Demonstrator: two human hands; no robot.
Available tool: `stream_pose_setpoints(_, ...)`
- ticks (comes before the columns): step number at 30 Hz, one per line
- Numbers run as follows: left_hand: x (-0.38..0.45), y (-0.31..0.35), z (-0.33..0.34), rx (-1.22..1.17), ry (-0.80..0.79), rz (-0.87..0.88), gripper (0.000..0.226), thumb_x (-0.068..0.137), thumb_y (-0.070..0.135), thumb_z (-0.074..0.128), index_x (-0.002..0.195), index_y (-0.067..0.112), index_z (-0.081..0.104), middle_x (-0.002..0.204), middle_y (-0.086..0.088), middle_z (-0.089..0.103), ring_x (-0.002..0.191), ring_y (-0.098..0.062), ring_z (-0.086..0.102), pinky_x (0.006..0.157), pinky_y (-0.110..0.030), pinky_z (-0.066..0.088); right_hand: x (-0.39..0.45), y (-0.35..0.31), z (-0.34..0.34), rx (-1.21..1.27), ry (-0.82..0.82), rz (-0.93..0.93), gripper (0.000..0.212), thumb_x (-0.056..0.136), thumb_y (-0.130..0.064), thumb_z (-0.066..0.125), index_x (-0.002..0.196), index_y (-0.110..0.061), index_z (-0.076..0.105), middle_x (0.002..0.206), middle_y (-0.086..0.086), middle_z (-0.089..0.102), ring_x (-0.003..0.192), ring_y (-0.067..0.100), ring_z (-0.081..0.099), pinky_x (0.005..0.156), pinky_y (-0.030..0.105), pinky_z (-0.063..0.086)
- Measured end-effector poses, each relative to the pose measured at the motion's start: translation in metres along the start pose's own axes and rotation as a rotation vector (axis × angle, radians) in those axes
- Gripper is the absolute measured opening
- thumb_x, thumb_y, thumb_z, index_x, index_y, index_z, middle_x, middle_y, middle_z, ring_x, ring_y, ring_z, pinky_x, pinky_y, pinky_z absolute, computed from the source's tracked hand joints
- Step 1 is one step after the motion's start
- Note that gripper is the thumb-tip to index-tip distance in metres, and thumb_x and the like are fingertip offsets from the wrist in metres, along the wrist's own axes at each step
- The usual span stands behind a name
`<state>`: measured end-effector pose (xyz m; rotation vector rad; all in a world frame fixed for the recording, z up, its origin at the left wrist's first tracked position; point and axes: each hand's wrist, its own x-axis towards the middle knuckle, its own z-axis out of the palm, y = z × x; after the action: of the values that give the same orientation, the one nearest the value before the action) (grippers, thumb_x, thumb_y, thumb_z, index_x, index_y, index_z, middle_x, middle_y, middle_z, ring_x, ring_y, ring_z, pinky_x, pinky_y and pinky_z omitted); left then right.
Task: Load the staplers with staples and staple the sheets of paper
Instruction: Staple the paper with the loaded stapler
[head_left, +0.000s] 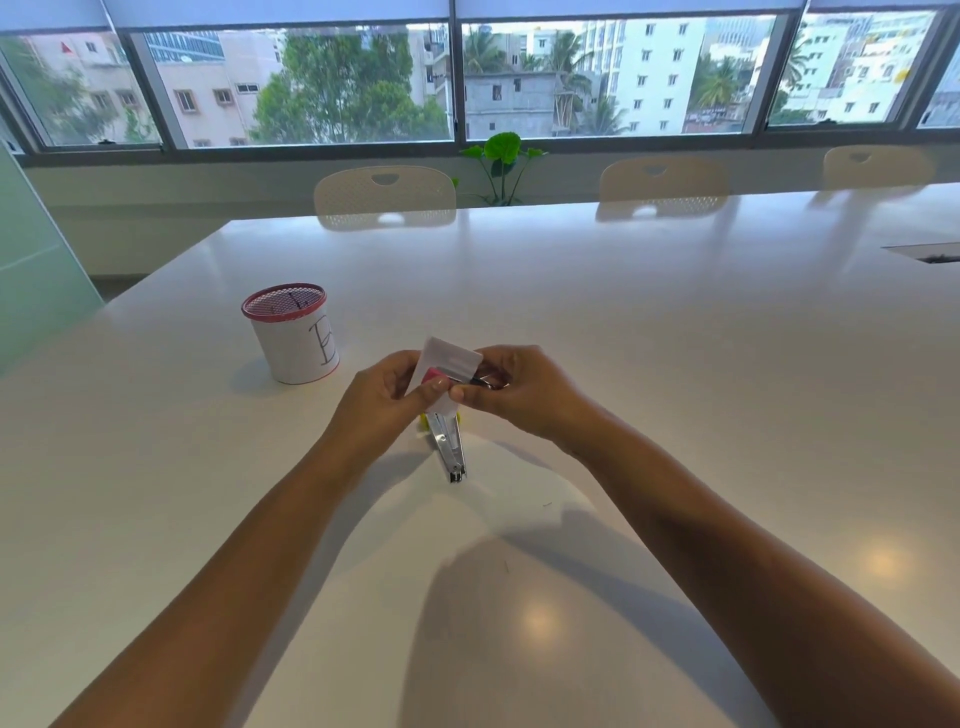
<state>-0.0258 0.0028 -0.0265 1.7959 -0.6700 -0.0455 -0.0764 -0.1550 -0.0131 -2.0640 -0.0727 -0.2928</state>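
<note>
I see 2 bare hands meeting just above a white table (675, 338). My left hand (387, 397) has its fingers curled around a small white sheet of paper (451, 358), with the thumb pressed on its near face. My right hand (519, 389) has its fingers curled and pinches a small stapler (460, 375) with a pink part and a dark metal end, clamped against the paper's near edge. Directly below the hands, another stapler (449, 447) lies on the table, silver, opened out, with a bit of yellow-green at its far end and its tip pointing toward me. To the far left stands a red-rimmed mesh cup (293, 340) wrapped in white paper with a handwritten letter. Beyond the table I see 3 pale chairs (384, 195), a green plant (501, 161) and wide windows (467, 78).
</note>
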Motion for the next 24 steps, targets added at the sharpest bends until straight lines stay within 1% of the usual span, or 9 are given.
stream_pose_setpoints(5,0.0,-0.005,0.005,0.064,0.099,0.033,0.008,0.087,0.023,0.058,0.095,0.025,0.057,0.083,0.02,0.062,0.067,0.019,0.059,0.06,0.001,0.043,0.0,0.0,0.002,-0.056,0.045,-0.028,0.027,0.081,-0.019,0.07,0.104,-0.006,0.067,0.063,-0.017,0.049,0.059,0.003,0.045,0.049,0.002,0.034)
stream_pose_setpoints(12,0.001,-0.002,0.007,-0.038,0.061,-0.042,0.012,0.088,0.023,0.057,0.098,0.028,0.054,0.085,0.019,0.061,0.065,0.017,0.06,0.058,-0.003,0.046,0.002,0.005,0.006,0.005,0.07,0.034,0.031,0.081,-0.022,0.07,0.107,-0.006,0.067,0.061,-0.015,0.049,0.058,0.006,0.046,0.05,0.002,0.034)
stream_pose_setpoints(13,0.0,-0.002,0.007,-0.058,0.051,-0.05,0.013,0.087,0.024,0.058,0.098,0.03,0.054,0.086,0.02,0.06,0.065,0.017,0.061,0.057,-0.003,0.047,0.002,0.005,0.007,0.029,0.075,0.057,0.034,0.081,-0.024,0.07,0.108,-0.005,0.066,0.066,-0.011,0.054,0.062,0.007,0.049,0.057,0.004,0.037)
stream_pose_setpoints(15,-0.002,-0.001,0.007,-0.068,0.031,-0.066,0.019,0.084,0.025,0.062,0.095,0.037,0.052,0.085,0.024,0.06,0.065,0.014,0.062,0.061,-0.007,0.049,0.003,0.007,0.007,0.072,0.084,0.106,0.037,0.08,-0.026,0.071,0.11,-0.005,0.066,0.076,-0.003,0.06,0.072,0.014,0.054,0.069,0.019,0.043)
stream_pose_setpoints(17,-0.002,-0.004,0.008,-0.059,0.028,-0.082,0.024,0.082,0.024,0.065,0.096,0.039,0.052,0.088,0.022,0.062,0.069,0.008,0.064,0.071,-0.016,0.051,0.002,0.006,0.004,0.101,0.068,0.142,0.036,0.08,-0.026,0.071,0.108,-0.005,0.066,0.071,-0.006,0.059,0.067,0.012,0.052,0.063,0.018,0.043)
stream_pose_setpoints(19,-0.001,-0.007,0.008,-0.04,0.1,-0.095,0.022,0.083,0.022,0.064,0.1,0.032,0.055,0.089,0.014,0.062,0.07,0.006,0.063,0.073,-0.021,0.051,0.0,0.003,0.002,0.112,0.023,0.159,0.035,0.08,-0.025,0.07,0.109,-0.006,0.065,0.069,-0.008,0.058,0.062,0.008,0.051,0.05,0.009,0.04)
stream_pose_setpoints(20,-0.001,-0.007,0.008,-0.042,0.154,-0.103,0.021,0.084,0.021,0.064,0.103,0.027,0.056,0.091,0.01,0.062,0.07,0.005,0.061,0.068,-0.017,0.052,0.0,0.001,0.001,0.13,0.004,0.164,0.037,0.08,-0.025,0.07,0.111,-0.006,0.064,0.074,-0.006,0.06,0.065,0.009,0.054,0.049,0.009,0.042)
stream_pose_setpoints(22,0.001,-0.009,0.008,-0.091,0.238,-0.121,0.026,0.086,0.015,0.06,0.111,0.016,0.056,0.094,0.003,0.061,0.073,0.001,0.059,0.056,-0.007,0.049,-0.001,-0.002,0.0,0.182,-0.003,0.175,0.044,0.079,-0.025,0.071,0.118,-0.008,0.059,0.088,0.001,0.064,0.076,0.016,0.061,0.062,0.019,0.054)
stream_pose_setpoints(24,0.002,-0.011,0.005,-0.159,0.269,-0.121,0.028,0.087,0.009,0.058,0.115,0.012,0.054,0.098,-0.003,0.062,0.078,-0.005,0.062,0.057,-0.008,0.051,-0.001,-0.005,-0.003,0.153,0.044,0.162,0.049,0.078,-0.026,0.072,0.121,-0.012,0.053,0.093,0.004,0.065,0.079,0.019,0.064,0.067,0.026,0.057)
